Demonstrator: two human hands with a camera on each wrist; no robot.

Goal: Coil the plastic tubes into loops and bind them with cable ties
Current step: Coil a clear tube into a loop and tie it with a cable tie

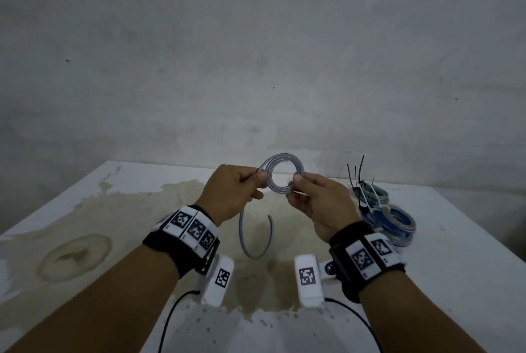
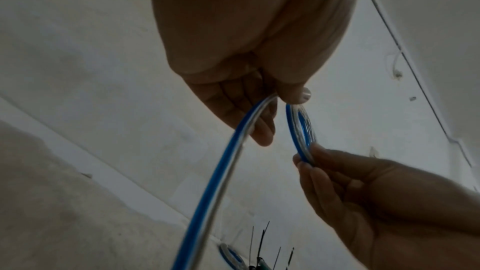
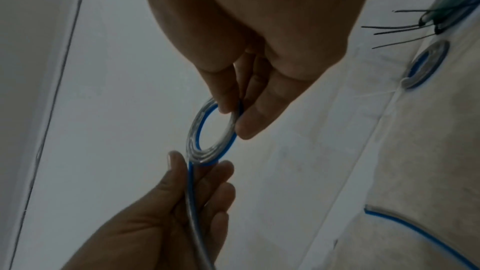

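Observation:
A clear plastic tube with a blue stripe is wound into a small coil (image 1: 281,172) held up above the table. My left hand (image 1: 242,184) pinches the coil's left side between thumb and fingers. My right hand (image 1: 306,193) pinches its right side. The tube's loose tail (image 1: 256,241) hangs from the left hand in a U-shaped curve down to the table. In the left wrist view the tail (image 2: 215,174) runs down from the left hand (image 2: 262,98), and the coil (image 2: 301,130) spans to the right hand (image 2: 324,167). The right wrist view shows the coil (image 3: 200,128) edge-on between both hands.
Several finished blue and green tube coils (image 1: 392,221) bound with black cable ties (image 1: 357,179) lie at the right of the stained white table (image 1: 119,210). A grey wall stands close behind the table's far edge. Wrist-camera cables trail toward me.

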